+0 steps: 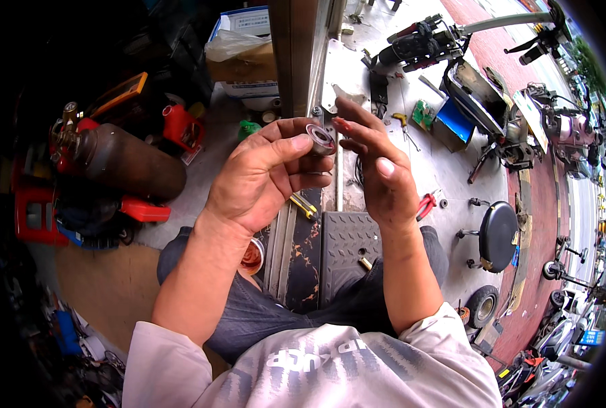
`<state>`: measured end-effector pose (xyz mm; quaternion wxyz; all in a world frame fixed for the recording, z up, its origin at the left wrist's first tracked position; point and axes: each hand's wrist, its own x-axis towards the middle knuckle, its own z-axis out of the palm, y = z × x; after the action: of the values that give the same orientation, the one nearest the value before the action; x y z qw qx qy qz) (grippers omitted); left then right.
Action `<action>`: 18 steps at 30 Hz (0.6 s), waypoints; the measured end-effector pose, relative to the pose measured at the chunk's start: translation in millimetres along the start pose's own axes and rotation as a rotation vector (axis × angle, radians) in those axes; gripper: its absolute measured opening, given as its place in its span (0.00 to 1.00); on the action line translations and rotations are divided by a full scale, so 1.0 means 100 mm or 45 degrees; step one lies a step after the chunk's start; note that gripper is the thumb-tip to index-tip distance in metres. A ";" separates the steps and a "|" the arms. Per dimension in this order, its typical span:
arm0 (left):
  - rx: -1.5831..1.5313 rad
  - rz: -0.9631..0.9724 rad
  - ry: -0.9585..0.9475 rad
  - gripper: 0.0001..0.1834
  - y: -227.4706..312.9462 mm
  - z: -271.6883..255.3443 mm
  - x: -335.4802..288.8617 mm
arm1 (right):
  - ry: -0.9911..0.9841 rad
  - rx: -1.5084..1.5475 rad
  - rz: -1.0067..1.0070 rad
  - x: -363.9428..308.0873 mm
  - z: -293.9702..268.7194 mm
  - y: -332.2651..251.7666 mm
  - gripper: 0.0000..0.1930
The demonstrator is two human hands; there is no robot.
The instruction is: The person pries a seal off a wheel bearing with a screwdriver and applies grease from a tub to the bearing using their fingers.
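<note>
Between the thumb and fingers of my left hand (pixel 262 166) is a round metal bearing (pixel 321 139), its ring face turned up and some red on its lower edge. My right hand (pixel 388 177) is just right of it, fingers stretched and apart, with a red grease-like smear on one fingertip. That fingertip is close to the bearing; I cannot tell if they touch. Below my left forearm, partly hidden by it, an open tub (pixel 254 256) holds reddish-brown paste. A yellow utility knife (pixel 304 205) lies beneath my hands, near a dark treadplate ramp (pixel 350 234).
Red-handled pliers (pixel 426 205) and a yellow-handled tool (pixel 402 121) lie on the right floor. A black wheeled stool (pixel 498 236) and a loose wheel (pixel 482 306) stand farther right. Left are a rusty cylinder (pixel 136 162) and a red bottle (pixel 182 127). A metal post (pixel 295 54) rises ahead.
</note>
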<state>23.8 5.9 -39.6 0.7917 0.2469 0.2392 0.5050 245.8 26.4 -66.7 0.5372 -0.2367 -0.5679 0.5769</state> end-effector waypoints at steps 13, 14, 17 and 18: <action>0.019 0.070 0.014 0.18 -0.08 0.05 0.05 | -0.055 -0.024 -0.031 -0.02 -0.07 0.05 0.34; 0.026 0.088 0.029 0.18 -0.08 0.06 0.05 | -0.054 -0.012 -0.023 -0.03 -0.07 0.03 0.34; 0.095 0.179 0.036 0.18 -0.10 0.05 0.06 | -0.052 0.005 -0.028 -0.03 -0.06 0.03 0.34; 0.131 0.209 0.051 0.18 -0.11 0.06 0.06 | -0.052 0.007 -0.035 -0.03 -0.06 0.03 0.34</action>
<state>36.9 6.6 -42.5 0.7290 0.2960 0.2595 0.5600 250.7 26.5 -72.4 0.5339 -0.2158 -0.5804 0.5758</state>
